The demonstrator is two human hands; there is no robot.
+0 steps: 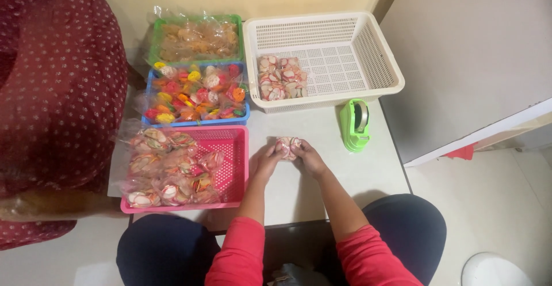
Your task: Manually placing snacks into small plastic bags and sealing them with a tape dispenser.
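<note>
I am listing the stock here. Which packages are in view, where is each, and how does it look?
Small packet: between left hand and right hand, clear, pink-white.
Packets in pink basket: clear bags, striped rounds.
Packets in blue basket: mixed bright colours.
Packets in green basket: pale brown.
Packets in white basket: pink-white, left corner.
No labels or screens visible.

Glossy clear plastic wraps the small packet [287, 147], upper centre. Perforated matt plastic forms the white basket [379, 61], upper right, and pink tray [236, 159], lower left. Table [322, 130] smooth, matt; green tape dispenser [355, 126] shiny plastic.
</note>
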